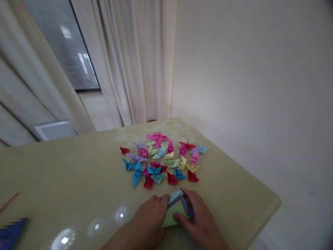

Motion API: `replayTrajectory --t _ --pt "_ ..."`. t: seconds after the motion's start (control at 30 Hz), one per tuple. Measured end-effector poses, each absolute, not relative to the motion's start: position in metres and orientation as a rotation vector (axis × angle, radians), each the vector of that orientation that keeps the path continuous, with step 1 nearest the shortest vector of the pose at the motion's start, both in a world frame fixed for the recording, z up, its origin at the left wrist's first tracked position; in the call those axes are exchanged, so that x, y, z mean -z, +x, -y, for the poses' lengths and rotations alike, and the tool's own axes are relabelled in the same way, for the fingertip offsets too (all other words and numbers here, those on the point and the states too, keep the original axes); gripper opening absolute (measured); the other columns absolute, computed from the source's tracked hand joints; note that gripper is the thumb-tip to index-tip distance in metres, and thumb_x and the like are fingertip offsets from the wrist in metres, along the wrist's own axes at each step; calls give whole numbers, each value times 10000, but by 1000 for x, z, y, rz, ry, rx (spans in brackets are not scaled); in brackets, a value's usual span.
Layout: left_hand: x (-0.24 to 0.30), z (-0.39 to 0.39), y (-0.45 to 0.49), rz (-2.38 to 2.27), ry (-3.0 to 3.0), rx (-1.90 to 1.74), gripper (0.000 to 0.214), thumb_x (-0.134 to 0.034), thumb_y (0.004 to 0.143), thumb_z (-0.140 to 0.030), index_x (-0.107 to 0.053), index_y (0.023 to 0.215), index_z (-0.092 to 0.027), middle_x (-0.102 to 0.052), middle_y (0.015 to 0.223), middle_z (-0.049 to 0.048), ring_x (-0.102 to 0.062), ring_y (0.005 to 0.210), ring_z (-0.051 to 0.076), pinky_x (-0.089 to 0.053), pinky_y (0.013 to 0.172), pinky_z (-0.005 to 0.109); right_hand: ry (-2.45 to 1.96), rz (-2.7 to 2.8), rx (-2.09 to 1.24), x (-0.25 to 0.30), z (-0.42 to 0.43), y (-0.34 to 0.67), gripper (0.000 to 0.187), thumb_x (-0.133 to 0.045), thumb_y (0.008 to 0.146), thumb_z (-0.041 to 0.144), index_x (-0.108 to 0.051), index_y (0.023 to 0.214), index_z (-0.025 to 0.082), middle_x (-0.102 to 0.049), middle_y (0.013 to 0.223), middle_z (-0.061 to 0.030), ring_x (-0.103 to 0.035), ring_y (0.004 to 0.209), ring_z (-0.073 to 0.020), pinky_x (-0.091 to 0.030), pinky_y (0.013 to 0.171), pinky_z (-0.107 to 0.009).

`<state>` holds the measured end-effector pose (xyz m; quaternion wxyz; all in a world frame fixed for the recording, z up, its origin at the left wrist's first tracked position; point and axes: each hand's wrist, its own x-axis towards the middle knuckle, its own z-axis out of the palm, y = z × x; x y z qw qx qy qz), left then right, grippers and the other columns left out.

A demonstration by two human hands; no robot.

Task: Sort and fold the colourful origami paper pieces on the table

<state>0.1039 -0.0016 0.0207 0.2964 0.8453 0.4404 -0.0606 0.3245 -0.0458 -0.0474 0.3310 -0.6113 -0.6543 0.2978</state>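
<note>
A light green piece of paper (173, 216) with purple and pale blue paper along its far side lies between my two hands, low over the table's near part. My left hand (152, 219) is closed on its left edge, thumb and fingers together. My right hand (197, 218) curls around the right side, with the thumb on the green face and fingers behind the purple edge. Whether it is one folded piece or several sheets, I cannot tell. Just beyond my hands lie many folded paper figures, among them a red one (172, 178) and a blue one (137, 174).
A yellowish table (78, 173) stretches left and back to the curtains (145, 62). A white wall (247, 86) stands along its right side. A thin pink stick (9, 202) lies at far left, above a blurred dark blue shape (13, 231). A pink paper figure (157, 139) tops the pile's back.
</note>
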Motion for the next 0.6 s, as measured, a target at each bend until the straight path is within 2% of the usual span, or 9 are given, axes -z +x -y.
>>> replayTrajectory --t 0.1,0.23,0.3,0.37,0.47,0.6 --pt "-15 1 107 -1078 2370 196 870 -669 770 -177 -434 1600 -61 -556 1570 211 -516 1416 393 -340 1264 521 -1593 1673 -819 49 47 327 726 -791 870 467 -552 1511 226 -626 1455 -157 -605 1324 -349 -466 1160 -500" --pt "-9 2 108 -1052 2438 205 945 -702 785 -191 -349 1653 -70 -516 1610 226 -481 1463 417 -326 1275 546 -1593 1618 -962 52 50 331 835 -829 830 451 -496 1567 242 -618 1478 -164 -587 1349 -374 -437 1175 -542" --pt "-11 1 107 -1112 2428 235 968 -682 798 -140 -290 1682 -115 -488 1636 223 -524 1444 397 -411 1229 523 -1563 1615 -1055 50 49 330 846 -842 824 417 -486 1577 265 -623 1481 -150 -599 1338 -371 -457 1153 -530" --pt "-14 0 104 -1180 2419 280 966 -626 829 -82 -225 1704 -171 -474 1648 222 -618 1363 372 -535 1119 498 -1479 1652 -1111 43 44 326 827 -847 830 387 -494 1569 274 -652 1448 -138 -637 1290 -356 -500 1106 -493" --pt "-15 -4 96 -1273 2492 276 906 -481 894 2 -191 1710 -261 -556 1585 196 -720 1228 332 -637 952 460 -1332 1721 -1116 26 31 314 811 -854 851 375 -489 1568 272 -672 1423 -133 -670 1242 -326 -531 1063 -443" --pt "-9 -8 81 -1479 2553 213 878 -386 922 44 -195 1706 -301 -608 1526 192 -745 1182 310 -665 867 421 -1279 1774 -1103 8 10 301 1066 -944 769 393 -360 1651 265 -580 1542 -158 -604 1351 -346 -473 1144 -482"
